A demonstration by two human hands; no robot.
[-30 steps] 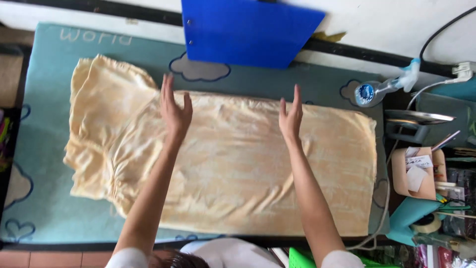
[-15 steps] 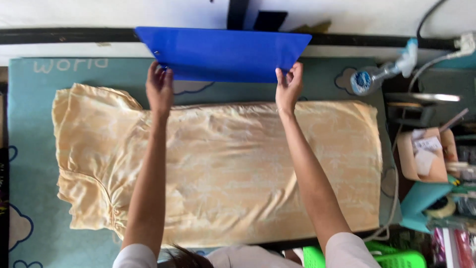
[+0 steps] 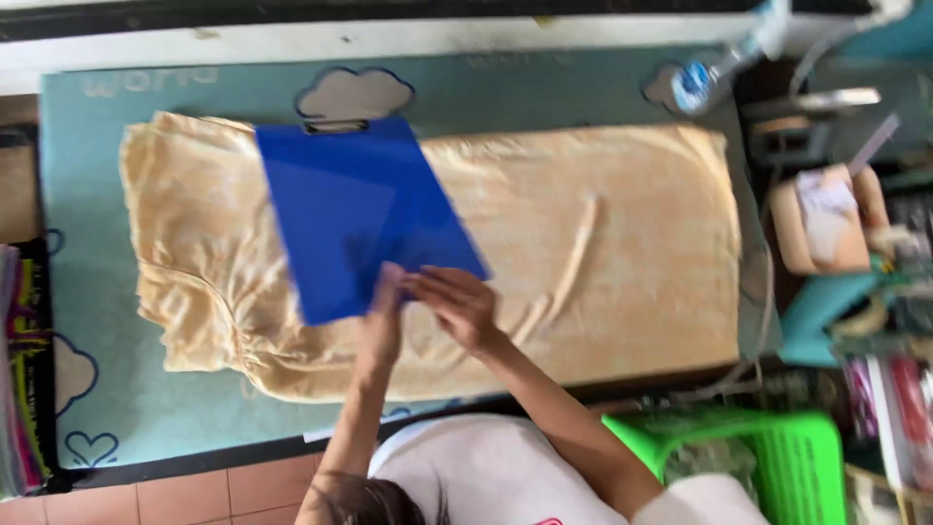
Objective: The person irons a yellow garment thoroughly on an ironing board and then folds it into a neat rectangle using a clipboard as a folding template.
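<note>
A teal mat (image 3: 117, 389) covers the bench, with a pale yellow garment (image 3: 603, 253) spread flat across it. A blue clipboard (image 3: 360, 214) lies on the garment. The left hand (image 3: 384, 321) and right hand (image 3: 457, 303) both press its near edge, fingers extended.

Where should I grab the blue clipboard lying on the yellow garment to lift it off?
Probably by the near edge of the blue clipboard, coming from the person's side: it lies flat on the yellow garment with its metal clip at the far end, and both the left hand and right hand touch that near edge.
</note>
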